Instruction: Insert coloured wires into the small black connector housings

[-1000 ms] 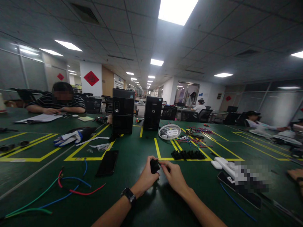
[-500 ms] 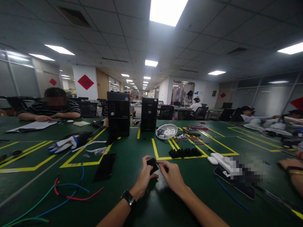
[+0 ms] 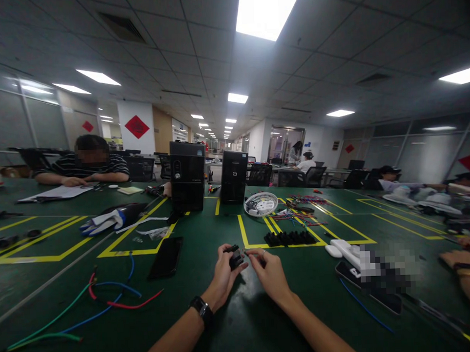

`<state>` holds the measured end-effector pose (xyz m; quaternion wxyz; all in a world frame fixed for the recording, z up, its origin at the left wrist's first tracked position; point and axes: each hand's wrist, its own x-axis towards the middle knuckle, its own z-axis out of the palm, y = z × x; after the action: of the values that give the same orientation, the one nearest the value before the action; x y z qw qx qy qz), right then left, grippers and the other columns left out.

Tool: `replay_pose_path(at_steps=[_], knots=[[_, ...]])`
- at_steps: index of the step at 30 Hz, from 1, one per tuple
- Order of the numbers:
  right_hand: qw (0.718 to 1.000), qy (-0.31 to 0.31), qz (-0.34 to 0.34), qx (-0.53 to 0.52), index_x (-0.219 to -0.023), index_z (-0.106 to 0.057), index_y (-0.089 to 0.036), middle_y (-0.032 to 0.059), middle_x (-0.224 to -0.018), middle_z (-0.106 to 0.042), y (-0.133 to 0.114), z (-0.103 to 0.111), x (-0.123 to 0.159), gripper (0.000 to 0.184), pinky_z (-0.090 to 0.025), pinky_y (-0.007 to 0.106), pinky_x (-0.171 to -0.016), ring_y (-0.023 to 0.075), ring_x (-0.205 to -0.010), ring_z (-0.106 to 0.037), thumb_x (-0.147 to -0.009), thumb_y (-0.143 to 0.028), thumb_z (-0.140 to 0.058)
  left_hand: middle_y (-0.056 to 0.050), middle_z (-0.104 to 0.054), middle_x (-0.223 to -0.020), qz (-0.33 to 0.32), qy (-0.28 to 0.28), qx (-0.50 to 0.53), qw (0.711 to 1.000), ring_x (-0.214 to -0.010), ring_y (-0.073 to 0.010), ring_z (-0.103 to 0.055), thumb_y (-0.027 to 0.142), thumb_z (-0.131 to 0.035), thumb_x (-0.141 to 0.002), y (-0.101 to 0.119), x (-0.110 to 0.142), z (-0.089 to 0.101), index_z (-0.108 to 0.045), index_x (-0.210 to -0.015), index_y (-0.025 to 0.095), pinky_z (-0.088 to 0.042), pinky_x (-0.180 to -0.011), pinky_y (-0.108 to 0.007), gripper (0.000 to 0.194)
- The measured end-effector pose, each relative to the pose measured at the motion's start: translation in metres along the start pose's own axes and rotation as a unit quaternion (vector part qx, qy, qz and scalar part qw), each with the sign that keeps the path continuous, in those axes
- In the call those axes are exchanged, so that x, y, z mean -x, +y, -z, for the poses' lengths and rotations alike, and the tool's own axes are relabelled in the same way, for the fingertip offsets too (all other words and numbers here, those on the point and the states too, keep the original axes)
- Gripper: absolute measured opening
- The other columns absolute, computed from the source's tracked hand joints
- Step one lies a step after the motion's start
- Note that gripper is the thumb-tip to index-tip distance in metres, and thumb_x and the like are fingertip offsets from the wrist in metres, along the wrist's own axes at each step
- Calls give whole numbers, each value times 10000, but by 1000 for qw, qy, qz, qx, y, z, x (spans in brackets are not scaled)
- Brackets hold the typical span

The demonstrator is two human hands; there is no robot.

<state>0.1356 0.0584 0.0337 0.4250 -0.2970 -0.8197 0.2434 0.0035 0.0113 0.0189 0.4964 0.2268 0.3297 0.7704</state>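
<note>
Over the near middle of the green table (image 3: 244, 329), my left hand (image 3: 222, 273) has its fingers wrapped round a small black block-shaped part (image 3: 235, 257), which has a ridged or slotted side. Close to the right of that part is my right hand (image 3: 270, 275), thumb and forefinger pinched together. Whatever lies in that pinch is too small to name. Beyond the hands, several similar-looking black parts (image 3: 289, 239) stand in a row by the yellow tape. A dark phone (image 3: 166, 257) lies to the left of my left hand.
Loose coloured wires (image 3: 108, 298) lie at left, a bundle of thin wires (image 3: 301, 214) beyond. A white round basket (image 3: 261, 210) and two black computer cases (image 3: 188, 177) stand farther back. At right are a white device (image 3: 345, 251) and another person's arm (image 3: 464, 270).
My left hand has turned the black part, so its ridged side now shows. The right-hand fingertips have come slightly away from it. The view has shifted a little.
</note>
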Motion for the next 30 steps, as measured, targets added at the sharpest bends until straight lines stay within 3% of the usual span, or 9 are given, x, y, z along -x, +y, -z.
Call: replay_pose_path(at_steps=[13,17,21,26,30], knots=[[1000,-12,12,0,-1091,-665,-174,5,-627,-639,-8,-2,2,282,-422,223,-554,133,-536,-562,-882,-252,-492,-29,-555,-956,6,-47,-55,997,-873,-160,-587,293,-505,-796,-5,7,-5,-375,-1002,249,-485,-795,-350,247],[999,-32,28,-25,-1129,-661,-200,61,-838,-715,-8,-2,2,303,-495,276,-695,190,-742,-661,-895,-256,-476,-42,-554,-1018,6,-68,-87,994,-911,-160,-583,296,-479,-810,-5,9,-4,-365,-991,251,-482,-788,-329,218],[996,-50,43,-65,-1126,-667,-209,79,-1005,-711,-7,5,1,299,-503,314,-794,213,-895,-668,-899,-249,-476,-43,-547,-1053,-5,-90,-160,983,-900,-149,-572,305,-443,-828,-5,9,1,-379,-1004,259,-483,-749,-297,192],[994,-87,42,-44,-1104,-681,-192,70,-919,-729,-4,13,-1,291,-513,317,-762,204,-798,-674,-890,-264,-497,-44,-538,-995,-52,-106,-247,962,-840,-150,-554,338,-459,-824,-5,8,8,-415,-1017,259,-468,-645,-249,213],[996,-78,48,-20,-1120,-671,-190,73,-899,-728,-2,5,4,299,-504,292,-725,190,-738,-667,-898,-266,-486,-33,-523,-930,-55,-96,-266,957,-769,-142,-538,326,-434,-831,-6,10,8,-398,-1007,252,-462,-612,-248,194]])
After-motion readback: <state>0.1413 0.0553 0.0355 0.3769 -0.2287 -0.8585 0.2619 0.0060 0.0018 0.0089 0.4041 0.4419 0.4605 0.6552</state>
